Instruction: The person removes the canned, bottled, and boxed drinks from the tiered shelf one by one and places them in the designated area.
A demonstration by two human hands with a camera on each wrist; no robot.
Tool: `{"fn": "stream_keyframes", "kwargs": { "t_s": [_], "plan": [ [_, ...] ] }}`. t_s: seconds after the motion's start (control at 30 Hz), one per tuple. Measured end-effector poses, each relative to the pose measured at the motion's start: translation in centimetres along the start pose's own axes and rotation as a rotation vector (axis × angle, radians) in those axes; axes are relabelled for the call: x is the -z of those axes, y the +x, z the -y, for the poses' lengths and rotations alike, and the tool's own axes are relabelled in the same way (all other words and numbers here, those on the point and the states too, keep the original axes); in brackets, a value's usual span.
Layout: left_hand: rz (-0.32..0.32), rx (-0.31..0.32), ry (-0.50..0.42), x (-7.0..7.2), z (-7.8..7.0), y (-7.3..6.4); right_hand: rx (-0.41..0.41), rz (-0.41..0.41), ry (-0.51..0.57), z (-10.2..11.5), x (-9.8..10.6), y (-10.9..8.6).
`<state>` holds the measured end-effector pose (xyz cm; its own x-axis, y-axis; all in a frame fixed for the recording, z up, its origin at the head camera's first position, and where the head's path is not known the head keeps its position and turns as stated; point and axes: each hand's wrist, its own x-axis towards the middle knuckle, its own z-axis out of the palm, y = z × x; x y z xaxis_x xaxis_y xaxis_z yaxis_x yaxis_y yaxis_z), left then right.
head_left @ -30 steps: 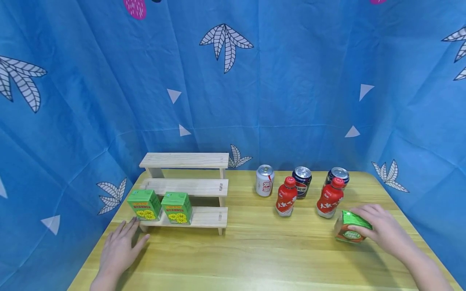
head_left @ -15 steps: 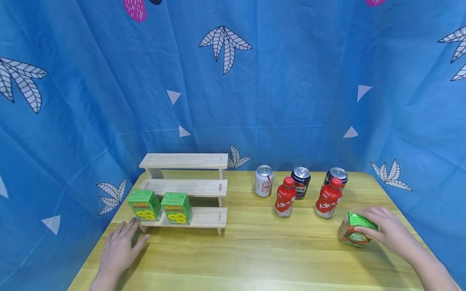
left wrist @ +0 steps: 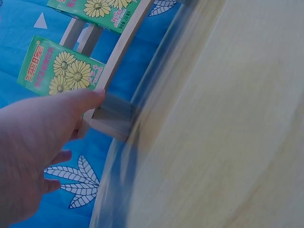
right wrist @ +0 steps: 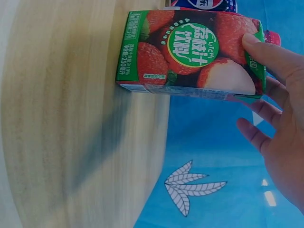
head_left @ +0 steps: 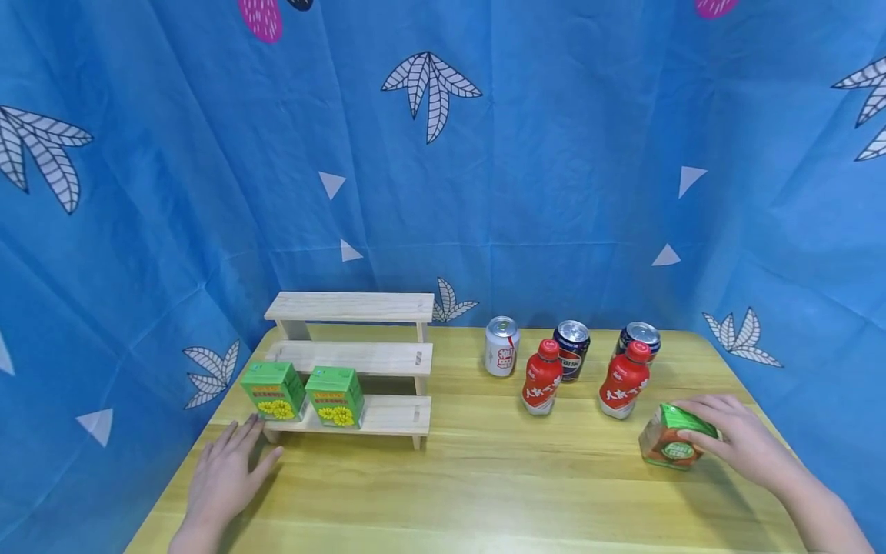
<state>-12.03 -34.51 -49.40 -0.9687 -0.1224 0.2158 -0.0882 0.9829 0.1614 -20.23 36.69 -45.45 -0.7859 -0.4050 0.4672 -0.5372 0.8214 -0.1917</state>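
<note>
Green-topped litchi box (right wrist: 190, 52) is in the right hand (head_left: 737, 438), over at the right side of the table (head_left: 471, 492). Grip's pretty clear from the right wrist view: thumb pressed on the front near the top end, some fingers tucked in behind, a lower one held out free of it. Box leans a little, base down by the wood, though I can't tell if it's actually touching. It's just in front of the right bottle (head_left: 624, 381) and a bit to its right, with a small gap between them.

Left hand (head_left: 224, 477) is way over on the other side, palm down, fingers stretched out and loose, thumb out to the side. Fingertips are right at the left front corner of the shelf (head_left: 394, 414), so it looks more like resting there than clutching it.

Shelf's wooden with three steps. Bottom step has two green cartons with yellow flowers, the left carton (head_left: 273, 392) and the right carton (head_left: 335, 398), standing side by side with a narrow gap.

Between shelf and litchi box: white can (head_left: 501, 350), then the left bottle (head_left: 542, 378) in front of a dark can (head_left: 571, 354). Another dark can (head_left: 640, 335) is partly hidden behind the right bottle. Both bottles are red. Blue curtain (head_left: 554, 192) with leaf prints hangs behind everything.
</note>
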Motion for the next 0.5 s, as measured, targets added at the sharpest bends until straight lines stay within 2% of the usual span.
{"fn": "stream_keyframes", "kwargs": {
  "t_s": [0.5],
  "plan": [
    [0.003,0.011,-0.001,0.09,-0.05,-0.08,0.021,-0.02,0.034,-0.64,-0.57,0.07]
  ]
}}
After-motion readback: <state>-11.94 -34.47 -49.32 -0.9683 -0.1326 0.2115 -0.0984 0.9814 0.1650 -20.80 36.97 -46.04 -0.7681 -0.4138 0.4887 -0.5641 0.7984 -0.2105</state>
